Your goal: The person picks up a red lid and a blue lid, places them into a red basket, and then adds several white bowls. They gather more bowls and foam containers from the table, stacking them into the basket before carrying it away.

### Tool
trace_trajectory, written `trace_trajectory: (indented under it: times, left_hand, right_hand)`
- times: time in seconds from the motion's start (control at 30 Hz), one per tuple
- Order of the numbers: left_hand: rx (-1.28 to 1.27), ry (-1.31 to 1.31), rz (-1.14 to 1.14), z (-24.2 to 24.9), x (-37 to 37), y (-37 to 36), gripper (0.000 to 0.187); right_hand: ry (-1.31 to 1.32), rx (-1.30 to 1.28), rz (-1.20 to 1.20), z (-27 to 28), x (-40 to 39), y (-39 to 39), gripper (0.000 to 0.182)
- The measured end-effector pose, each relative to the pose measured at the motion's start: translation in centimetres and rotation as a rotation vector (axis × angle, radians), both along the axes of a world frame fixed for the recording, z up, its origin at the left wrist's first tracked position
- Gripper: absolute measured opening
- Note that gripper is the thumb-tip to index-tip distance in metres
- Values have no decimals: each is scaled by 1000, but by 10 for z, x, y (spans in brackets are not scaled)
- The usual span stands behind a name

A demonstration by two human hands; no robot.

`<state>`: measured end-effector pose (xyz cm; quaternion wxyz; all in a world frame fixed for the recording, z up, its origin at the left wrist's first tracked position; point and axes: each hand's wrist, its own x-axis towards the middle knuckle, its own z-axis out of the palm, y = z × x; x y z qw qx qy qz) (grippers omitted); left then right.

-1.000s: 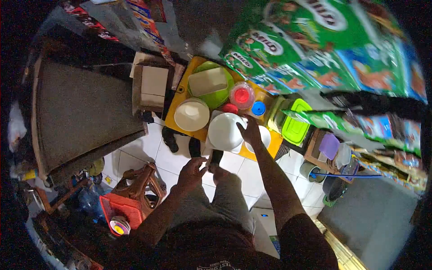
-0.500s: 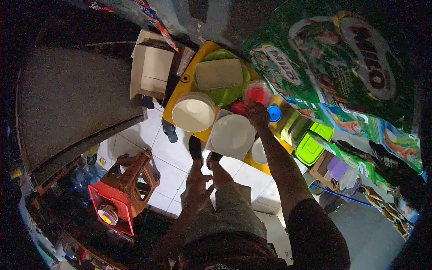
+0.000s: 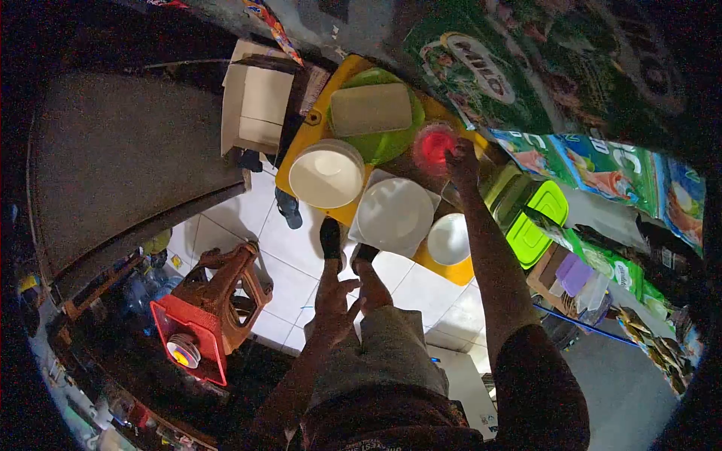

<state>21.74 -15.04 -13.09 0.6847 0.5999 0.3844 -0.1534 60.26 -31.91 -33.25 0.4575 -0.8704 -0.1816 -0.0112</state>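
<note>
Red tub (image 3: 432,149) seemingly touches right hand (image 3: 462,164).

The right hand (image 3: 463,162) partly hides the round red-and-clear plastic container (image 3: 433,147); its grip is too dark to tell.

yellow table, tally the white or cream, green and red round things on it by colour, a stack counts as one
White or cream: 3 (left bowl, middle dish, right bowl)
Green: 1 (plate)
Red: 1 (red-topped tub, at the right hand)
Total: 5
</note>
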Motion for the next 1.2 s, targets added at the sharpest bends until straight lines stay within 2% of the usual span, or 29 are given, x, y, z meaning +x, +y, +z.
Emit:
trace_trajectory:
  times: [0.03, 0.1, 0.13, 0.2, 0.33, 0.43, 0.5, 0.6, 0.63, 0.7, 0.73, 0.8, 0.83, 0.9, 0.93, 1.0, 1.07, 1.13, 1.2]
  left_hand:
    - [51, -12, -27, 1, -2, 0, 28]
    - [149, -35, -85, 1, -5, -1, 29]
    - [197, -45, -115, 2, -8, -1, 29]
    - [246, -60, -145, 2, -10, -2, 30]
    - [213, -35, -133, 2, -12, -2, 31]
    - [230, -60, -147, -1, -18, -3, 35]
    - [270, -76, -180, 1, -16, -1, 40]
    - [277, -95, -168, 7, -8, 0, 41]
    - [300, -122, -172, 5, -8, 1, 41]
    - [324, -150, -175, 8, -3, 1, 41]
    - [260, -125, -126, 15, 2, 1, 33]
    - [197, -99, -75, 18, 7, 2, 27]
    - [240, -121, -96, 18, 7, 2, 27]
    - [280, -140, -119, 22, 10, 3, 27]
    - [239, -89, -138, 28, 13, 4, 28]
    - [207, -33, -145, 31, 14, 4, 29]
    - [357, -123, -261, 27, 13, 2, 32]
    - [352, -136, -253, 24, 13, 1, 34]
    - [342, -146, -247, 24, 13, 0, 35]
  right_hand:
    - [4, 2, 0, 13, -1, 7, 31]
    - [-91, -254, -7, 41, -5, 19, 40]
    - [-85, -254, -9, 54, -8, 24, 40]
    - [110, -181, 239, 70, -10, 28, 52]
    - [66, -224, 173, 47, -5, 32, 62]
    - [142, -137, 149, 35, 0, 28, 70]
    - [-139, -314, 172, 29, 4, 26, 75]
    - [-73, -302, 115, 20, -1, 24, 75]
    - [-74, -301, 118, 35, -3, 28, 75]
    - [210, -30, 203, 61, -4, 30, 72]
    - [209, -30, 204, 59, -3, 29, 72]
    - [-65, -534, 134, 51, -1, 25, 68]
    - [-65, -534, 135, 37, 3, 23, 68]
    - [129, -83, 265, 21, 11, 24, 66]
    - [132, -85, 266, 20, 11, 21, 66]
    - [44, -391, 275, 25, 13, 23, 64]
    - [119, -475, 252, 37, 12, 27, 65]
    - [195, -564, 223, 50, 9, 30, 66]
    - [-87, -625, 223, 56, 5, 30, 69]
